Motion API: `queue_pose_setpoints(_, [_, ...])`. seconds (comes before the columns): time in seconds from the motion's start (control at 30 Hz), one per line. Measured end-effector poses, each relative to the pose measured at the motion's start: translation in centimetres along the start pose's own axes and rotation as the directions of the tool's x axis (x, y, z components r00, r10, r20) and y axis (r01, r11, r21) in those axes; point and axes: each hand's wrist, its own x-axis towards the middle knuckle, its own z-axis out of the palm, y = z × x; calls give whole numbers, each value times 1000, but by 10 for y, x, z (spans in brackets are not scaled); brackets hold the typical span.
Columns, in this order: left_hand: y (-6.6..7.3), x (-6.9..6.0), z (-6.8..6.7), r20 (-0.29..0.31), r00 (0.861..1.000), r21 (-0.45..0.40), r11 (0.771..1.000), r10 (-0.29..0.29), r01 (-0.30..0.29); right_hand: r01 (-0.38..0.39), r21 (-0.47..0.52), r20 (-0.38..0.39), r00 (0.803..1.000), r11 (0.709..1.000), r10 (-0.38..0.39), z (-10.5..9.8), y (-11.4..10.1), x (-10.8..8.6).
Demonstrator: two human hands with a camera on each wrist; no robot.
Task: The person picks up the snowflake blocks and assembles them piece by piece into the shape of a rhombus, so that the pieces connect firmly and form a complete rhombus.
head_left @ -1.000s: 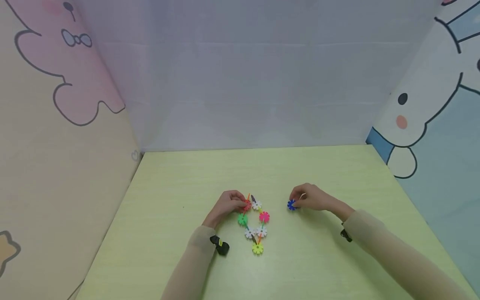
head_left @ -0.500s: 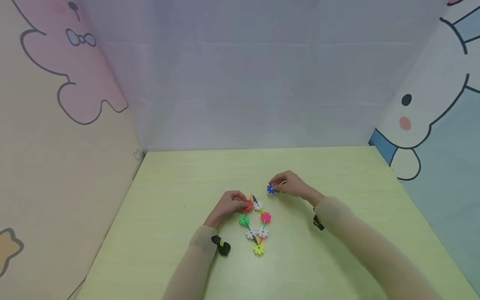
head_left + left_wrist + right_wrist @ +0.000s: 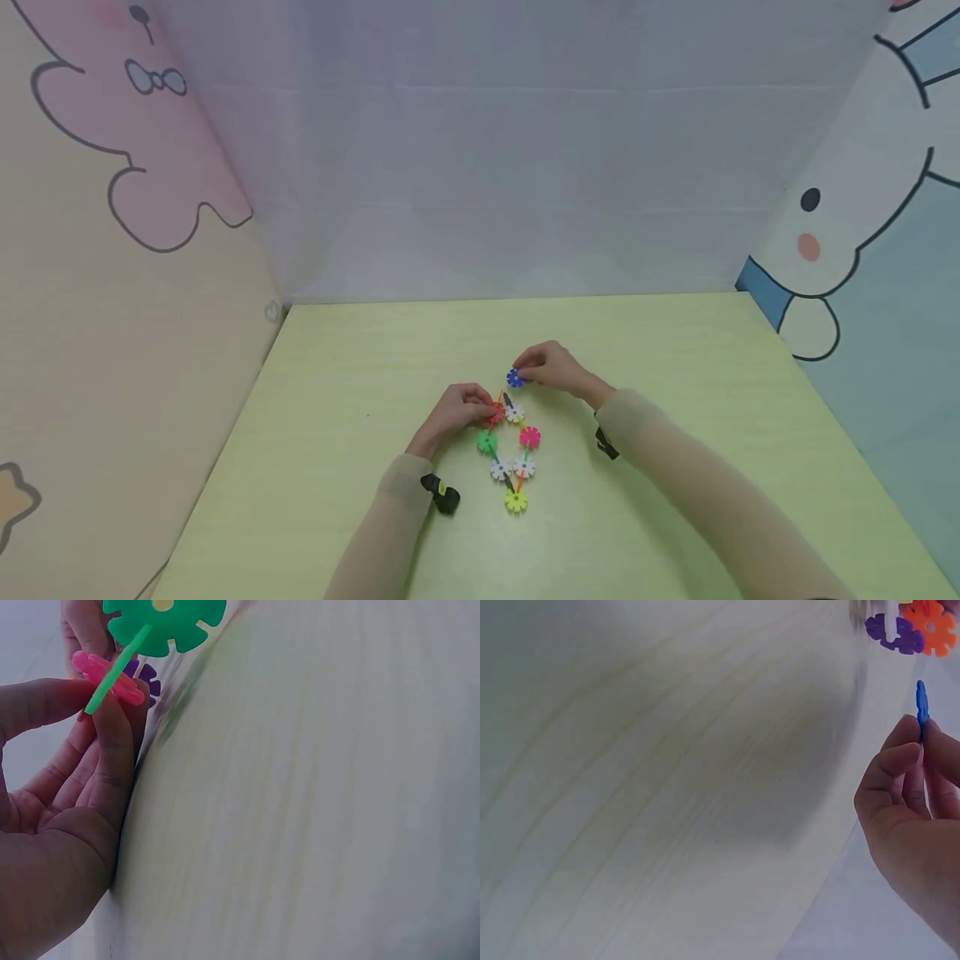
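Observation:
A ring of interlocking snowflake discs rests on the table, with a yellow disc (image 3: 516, 501) at its near end and a green disc (image 3: 487, 442) on its left side. My left hand (image 3: 452, 414) pinches the ring's red disc (image 3: 498, 412) between thumb and fingers. In the right wrist view, a purple disc (image 3: 895, 635) and an orange disc (image 3: 934, 631) show at the ring's far end. Just beyond that end, my right hand (image 3: 555, 367) pinches a blue disc (image 3: 515, 378) by its edge; a gap separates it from the ring.
Pale yellow-green table (image 3: 360, 350) surrounds the ring. A grey-white curtain (image 3: 480, 167) stands behind the table's back edge. Printed panels rise at both sides. Dark camera straps (image 3: 442, 495) sit on the wrists.
My right hand has carried the blue disc leftward and away from me, from the right of the ring to just beyond its far end. My left hand keeps its grip on the red disc.

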Motion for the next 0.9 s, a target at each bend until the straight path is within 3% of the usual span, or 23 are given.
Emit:
queue_pose_setpoints(0.33, [0,2,1,1,1000,18,1000,11,-11,4,45,35,999,999,-6,10,-9,1])
queue_pose_setpoints(0.9, [0,3,1,18,1000,22,1000,-3,3,-34,60,33,999,998,32,6,-13,-3])
